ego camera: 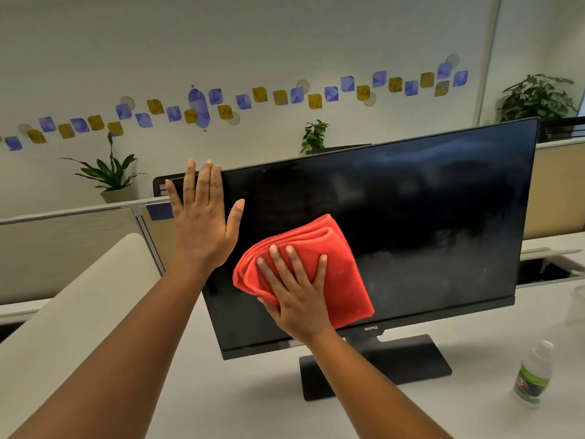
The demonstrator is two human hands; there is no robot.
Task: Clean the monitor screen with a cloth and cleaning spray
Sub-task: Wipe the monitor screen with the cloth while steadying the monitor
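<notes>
A pale wall runs behind the white tabletop, crossed by a wavy band of blue and gold stickers. Beige partitions edge the desks. Three potted plants stand on top of them, one at the left, one in the middle, one at the far right.

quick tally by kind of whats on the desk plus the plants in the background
monitor: 1
red cloth: 1
spray bottle: 1
potted plants: 3 (left, middle, right)
total: 6
</notes>
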